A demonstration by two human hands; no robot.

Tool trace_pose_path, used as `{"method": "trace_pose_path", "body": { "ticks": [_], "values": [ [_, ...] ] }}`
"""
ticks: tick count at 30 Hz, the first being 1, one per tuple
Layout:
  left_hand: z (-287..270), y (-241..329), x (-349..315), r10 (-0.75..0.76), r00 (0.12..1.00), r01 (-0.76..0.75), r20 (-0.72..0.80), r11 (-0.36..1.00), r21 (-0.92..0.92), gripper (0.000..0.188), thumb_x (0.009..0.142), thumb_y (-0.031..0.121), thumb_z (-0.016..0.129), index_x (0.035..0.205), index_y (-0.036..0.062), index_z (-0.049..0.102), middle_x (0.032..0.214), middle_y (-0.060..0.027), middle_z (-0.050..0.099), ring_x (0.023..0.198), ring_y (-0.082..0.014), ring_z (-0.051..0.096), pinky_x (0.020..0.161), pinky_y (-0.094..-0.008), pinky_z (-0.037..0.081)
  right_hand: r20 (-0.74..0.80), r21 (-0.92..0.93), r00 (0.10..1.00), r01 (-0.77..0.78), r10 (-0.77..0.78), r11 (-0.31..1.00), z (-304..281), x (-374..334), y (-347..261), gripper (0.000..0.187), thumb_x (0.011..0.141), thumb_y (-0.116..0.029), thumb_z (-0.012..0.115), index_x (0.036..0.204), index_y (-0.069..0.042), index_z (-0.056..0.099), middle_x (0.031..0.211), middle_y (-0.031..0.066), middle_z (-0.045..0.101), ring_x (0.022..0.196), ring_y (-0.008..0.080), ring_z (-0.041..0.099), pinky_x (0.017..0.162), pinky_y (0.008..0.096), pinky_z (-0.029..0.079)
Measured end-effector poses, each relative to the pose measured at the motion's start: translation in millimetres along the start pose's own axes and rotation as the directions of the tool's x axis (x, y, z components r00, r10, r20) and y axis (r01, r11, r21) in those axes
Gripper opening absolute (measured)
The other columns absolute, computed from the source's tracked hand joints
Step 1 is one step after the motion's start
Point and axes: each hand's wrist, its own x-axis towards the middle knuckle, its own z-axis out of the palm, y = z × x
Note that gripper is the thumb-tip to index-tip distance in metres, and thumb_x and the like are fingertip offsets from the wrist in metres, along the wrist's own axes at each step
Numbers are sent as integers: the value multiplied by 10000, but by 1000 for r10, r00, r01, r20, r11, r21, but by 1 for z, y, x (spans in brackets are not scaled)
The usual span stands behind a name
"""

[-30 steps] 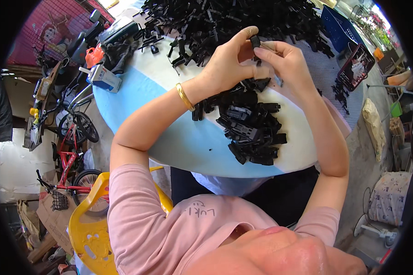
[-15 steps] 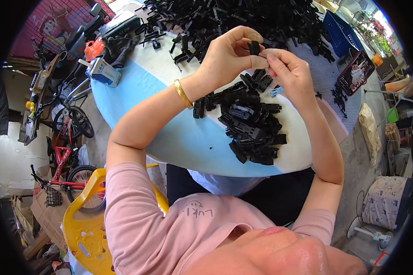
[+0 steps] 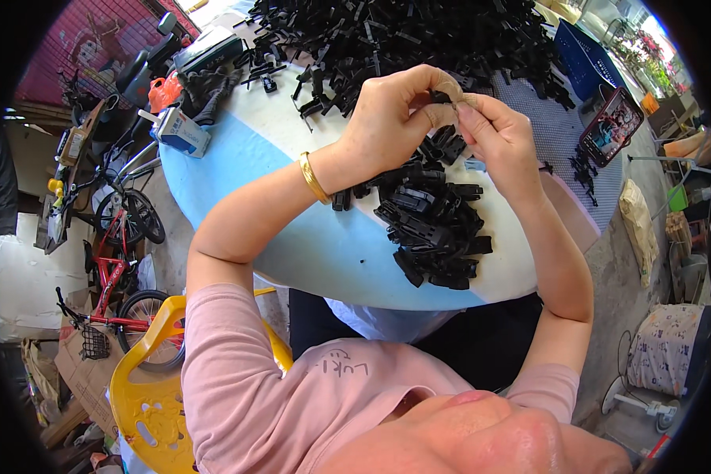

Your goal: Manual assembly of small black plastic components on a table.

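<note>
My left hand is closed around a small black plastic part, mostly hidden by the fingers. Beige wraps cover some of my fingertips. Against it, my right hand pinches with thumb and forefinger; whatever sits between those tips is too small to make out. Both hands are raised above the table, fingertips touching. Just below them lies a small pile of black plastic parts. A light-blue item shows beside my right hand. Beyond the hands spreads a large heap of similar black parts.
A phone leans at the right, near a dark blue basket. At the table's left edge stand a white-and-blue box and a dark cloth. A yellow chair and a red bicycle are at the left.
My hands have come slightly lower and nearer, still together. The black part, plainly visible before between the left fingers, is now mostly covered by them.
</note>
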Motion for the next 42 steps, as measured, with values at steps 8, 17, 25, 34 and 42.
{"method": "trace_pose_path", "body": {
  "ticks": [8, 17, 25, 34, 42],
  "values": [
    [6, 2, 5, 56, 998, -44, -30, 948, 316, 407, 700, 88, 688, 1070, 55, 523, 783, -100, 614, 612, -184, 584, 577, -272, 491, -4, 124, 996, -86, 87, 989, -13, 8, 7, 199, 861, -157, 561, 976, 1, 598, 735, 7, 566, 571, 13, 464, 493, 140, 351],
    [5, 20, -3, 85, 991, -121, 100, 880, 460, 719, 656, 86, 751, 1264, 94, 367, 875, -89, 623, 637, -134, 583, 606, -257, 495, 47, -201, 992, 125, -118, 972, -19, 4, -6, 202, 770, -74, 668, 956, -10, 623, 836, 19, 629, 739, 60, 575, 673, 185, 470],
    [-34, -3, 19, -168, 857, 383, 488, 841, -383, 513, 745, 74, 684, 1193, -29, 458, 992, -126, 586, 854, -162, 584, 809, -275, 487, -87, -110, 981, 164, -174, 980, -34, 7, 2, 203, 794, -54, 638, 990, -8, 610, 848, 2, 612, 754, 48, 551, 676, 173, 452],
    [-18, 8, 11, -265, 828, 494, 494, 760, -421, 302, 833, 164, 601, 1046, -30, 510, 912, -68, 560, 873, -164, 603, 799, -318, 527, 62, 27, 977, 202, -203, 979, -30, 4, 1, 222, 795, -38, 632, 1011, 1, 597, 857, 9, 606, 775, 62, 553, 723, 184, 454],
    [-9, 5, 7, -240, 923, 324, 302, 907, -270, 145, 879, 71, 506, 980, -30, 485, 911, -92, 581, 847, -165, 614, 789, -291, 517, -42, 121, 988, 154, -150, 981, -29, 3, 4, 128, 877, -104, 535, 950, -9, 580, 729, -19, 541, 627, 36, 482, 565, 147, 382]
  ]
}}
